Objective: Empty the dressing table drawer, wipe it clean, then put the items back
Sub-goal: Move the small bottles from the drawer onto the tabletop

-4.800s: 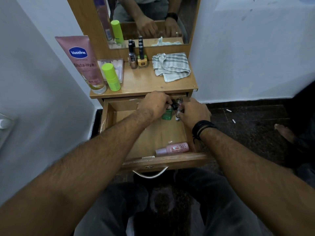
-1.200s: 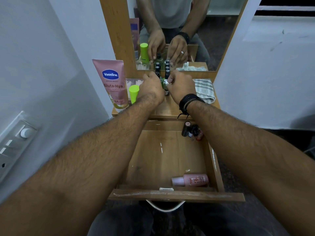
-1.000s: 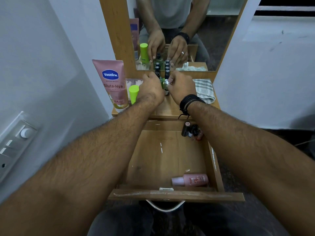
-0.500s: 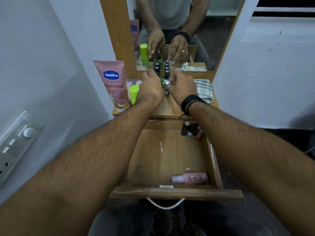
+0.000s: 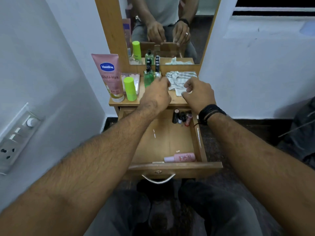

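— White walls close in on a small wooden dressing table, and nearest us its drawer [image 5: 172,166] hangs pulled out. What's left inside?

— A pink bottle [image 5: 180,157] lying on its side against the front wall, and a cluster of small dark tubes [image 5: 182,116] in the far right corner. Between them the floor is bare wood with a few pale flecks.

— So what has just changed?

— Half a second ago both hands were pressed together around small bottles at the back of the tabletop [image 5: 173,100]. Now they've drawn apart and toward the drawer, and a green bottle [image 5: 148,79] stands free by the mirror [image 5: 170,31] with a smaller silver-capped bottle [image 5: 157,74] beside it. I'd judge emptying is partway done, with two groups left.

— And the hands themselves?

— The left hand [image 5: 156,94] is loosely curled, fingertips just short of the green bottle, holding nothing I can see. The right hand [image 5: 199,92] hovers over the striped cloth's [image 5: 180,79] near corner, fingers bent; whether it touches the cloth I can't tell.

— Farther left?

— A lime-green roll-on [image 5: 130,89], a clear tray [image 5: 134,79] and a pink Vaseline tube [image 5: 110,75] leaning on the wall.
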Demonstrator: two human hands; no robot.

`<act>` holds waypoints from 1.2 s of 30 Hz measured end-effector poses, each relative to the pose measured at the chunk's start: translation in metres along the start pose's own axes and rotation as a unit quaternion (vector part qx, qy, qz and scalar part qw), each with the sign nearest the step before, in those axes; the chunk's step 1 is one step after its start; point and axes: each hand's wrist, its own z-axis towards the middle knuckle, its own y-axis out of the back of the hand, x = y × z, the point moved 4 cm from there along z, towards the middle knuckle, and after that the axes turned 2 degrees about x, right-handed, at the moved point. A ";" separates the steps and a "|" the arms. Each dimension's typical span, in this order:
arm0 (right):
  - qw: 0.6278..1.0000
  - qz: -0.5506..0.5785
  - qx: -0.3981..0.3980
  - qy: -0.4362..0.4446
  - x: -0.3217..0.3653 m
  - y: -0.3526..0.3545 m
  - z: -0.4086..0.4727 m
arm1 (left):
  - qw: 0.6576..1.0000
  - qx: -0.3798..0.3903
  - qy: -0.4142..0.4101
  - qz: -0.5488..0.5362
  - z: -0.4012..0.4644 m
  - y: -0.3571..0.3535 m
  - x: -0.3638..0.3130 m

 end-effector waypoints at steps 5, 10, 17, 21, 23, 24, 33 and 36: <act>0.995 -0.060 0.052 -0.057 -0.038 -0.003 -0.026 | 0.994 0.092 -0.017 0.052 -0.018 -0.036 0.000; 0.986 -0.121 0.088 -0.070 -0.063 -0.015 -0.039 | 0.982 0.157 -0.013 0.104 -0.029 -0.066 0.006; 0.978 -0.145 0.128 -0.072 -0.074 -0.037 -0.041 | 0.971 0.193 -0.021 0.143 -0.034 -0.096 0.002; 0.976 -0.156 0.137 -0.064 -0.076 -0.044 -0.037 | 0.971 0.204 -0.029 0.125 -0.031 -0.104 -0.004; 0.976 -0.158 0.138 -0.062 -0.076 -0.046 -0.035 | 0.969 0.209 -0.026 0.126 -0.029 -0.107 -0.004; 0.975 -0.160 0.141 -0.060 -0.077 -0.046 -0.034 | 0.969 0.212 -0.025 0.126 -0.028 -0.109 -0.004; 0.973 -0.169 0.147 -0.059 -0.079 -0.051 -0.030 | 0.964 0.231 -0.020 0.131 -0.027 -0.120 -0.001; 0.973 -0.172 0.142 -0.054 -0.079 -0.052 -0.028 | 0.967 0.222 -0.023 0.120 -0.026 -0.119 -0.002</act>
